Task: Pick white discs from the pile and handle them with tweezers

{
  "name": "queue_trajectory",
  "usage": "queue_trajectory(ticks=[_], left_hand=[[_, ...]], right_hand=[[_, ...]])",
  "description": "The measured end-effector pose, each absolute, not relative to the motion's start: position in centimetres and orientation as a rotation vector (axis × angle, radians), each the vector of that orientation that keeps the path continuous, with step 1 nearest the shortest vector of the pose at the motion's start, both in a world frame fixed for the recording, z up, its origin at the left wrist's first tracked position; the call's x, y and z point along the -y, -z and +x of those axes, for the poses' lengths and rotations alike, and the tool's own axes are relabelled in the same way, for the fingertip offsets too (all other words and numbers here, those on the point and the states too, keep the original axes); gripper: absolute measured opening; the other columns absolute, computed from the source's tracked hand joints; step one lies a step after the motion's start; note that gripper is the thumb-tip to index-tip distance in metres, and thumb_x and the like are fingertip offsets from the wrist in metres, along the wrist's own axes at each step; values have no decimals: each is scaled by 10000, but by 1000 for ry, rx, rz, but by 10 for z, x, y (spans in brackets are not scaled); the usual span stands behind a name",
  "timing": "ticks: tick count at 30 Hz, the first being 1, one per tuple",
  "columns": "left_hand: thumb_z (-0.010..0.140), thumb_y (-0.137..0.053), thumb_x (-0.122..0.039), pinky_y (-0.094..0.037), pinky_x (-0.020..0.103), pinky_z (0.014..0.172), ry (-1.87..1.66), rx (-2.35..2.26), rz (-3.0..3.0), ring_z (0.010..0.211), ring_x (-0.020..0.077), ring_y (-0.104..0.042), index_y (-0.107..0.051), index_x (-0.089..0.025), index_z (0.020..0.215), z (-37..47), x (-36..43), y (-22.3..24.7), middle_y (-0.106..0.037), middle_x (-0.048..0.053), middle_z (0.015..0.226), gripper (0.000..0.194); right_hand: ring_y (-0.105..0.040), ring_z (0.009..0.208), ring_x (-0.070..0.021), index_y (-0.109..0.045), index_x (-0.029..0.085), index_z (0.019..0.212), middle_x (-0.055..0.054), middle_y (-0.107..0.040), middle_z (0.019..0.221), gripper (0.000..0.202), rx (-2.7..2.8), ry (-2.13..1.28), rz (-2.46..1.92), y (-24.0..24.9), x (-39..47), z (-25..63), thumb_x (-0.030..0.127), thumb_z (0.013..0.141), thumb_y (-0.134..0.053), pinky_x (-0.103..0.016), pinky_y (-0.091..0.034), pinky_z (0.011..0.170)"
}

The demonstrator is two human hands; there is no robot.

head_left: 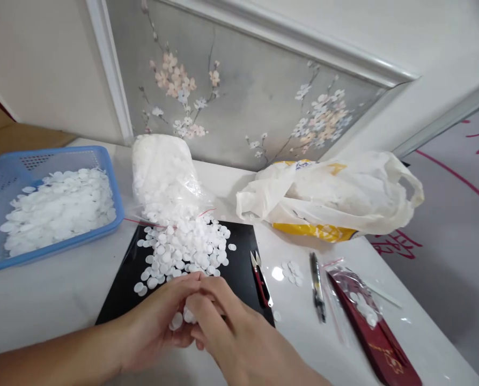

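My left hand (159,321) is cupped at the front edge of the black mat (120,289), with several white discs (176,321) in it. Over it bends my right hand (231,327), its fingers touching the left fingers and reaching toward the same discs; its fingertips are partly hidden. Just beyond both hands, a loose heap of white discs (186,246) spreads across the mat from the mouth of a clear plastic bag (162,166). Small red-handled snips (260,279) lie at the mat's right edge.
A blue basket (116,198) of white discs stands at the left. On the right are a white and yellow plastic bag (328,198), a small disc pile (292,273), a pen (317,287) and a dark red packet (378,338). A flowered wall panel (239,102) rises behind.
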State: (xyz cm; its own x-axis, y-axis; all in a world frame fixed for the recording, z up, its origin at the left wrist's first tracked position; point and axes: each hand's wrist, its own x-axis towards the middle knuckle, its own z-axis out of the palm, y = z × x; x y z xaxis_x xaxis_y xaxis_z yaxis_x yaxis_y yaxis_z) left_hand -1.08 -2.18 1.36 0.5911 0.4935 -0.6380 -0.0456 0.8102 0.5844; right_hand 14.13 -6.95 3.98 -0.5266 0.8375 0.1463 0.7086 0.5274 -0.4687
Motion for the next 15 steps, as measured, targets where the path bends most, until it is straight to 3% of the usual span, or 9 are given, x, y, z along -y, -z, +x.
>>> queue_trajectory(ticks=[3, 6, 8, 10, 12, 15], left_hand=[[792, -596, -452, -207, 211, 463, -308, -945, 615, 513, 87, -491, -522, -188, 737, -12, 23, -16, -629, -13, 632, 280], [836, -581, -449, -162, 219, 449, -299, -931, 790, 460, 67, -464, -508, -185, 772, -11, 23, -17, -701, 25, 702, 281], [848, -584, -445, -174, 215, 447, -313, -907, 894, 428, 46, -424, -518, -177, 798, -9, 23, -17, -724, 39, 764, 280], [855, -582, -436, -189, 218, 443, -314, -890, 973, 411, 36, -391, -526, -168, 795, -8, 22, -16, -739, 62, 806, 280], [857, -588, -406, -193, 223, 442, -297, -881, 1010, 409, 33, -379, -525, -164, 783, -6, 22, -16, -747, 76, 820, 260], [860, -587, -375, -189, 232, 455, -241, -873, 1004, 402, 29, -360, -505, -172, 778, 2, 19, -20, -750, 73, 774, 234]], right_hand=[[-647, 834, -183, -538, 233, 981, -70, -610, 997, 129, 2280, -253, -1376, -28, 63, 161, 177, 966, -423, -260, -533, 666], [-621, 681, -213, -519, 233, 985, -48, -606, 828, 89, 2043, -71, -1828, -9, 52, 198, 284, 914, -538, -302, -482, 554], [-614, 680, -232, -509, 233, 943, -29, -595, 788, 159, 1999, -207, -1977, 4, 47, 218, 275, 831, -615, -309, -464, 539], [-590, 631, -203, -496, 231, 980, 10, -570, 732, 186, 1926, -453, -1993, 13, 47, 230, 193, 816, -575, -298, -463, 556], [-558, 580, -184, -500, 225, 1054, 42, -539, 660, 238, 1859, -626, -1969, 16, 50, 236, 162, 826, -529, -284, -447, 551], [-567, 621, -181, -591, 203, 1072, 5, -548, 707, 218, 1793, -606, -1884, 11, 56, 237, 213, 897, -461, -288, -452, 580]])
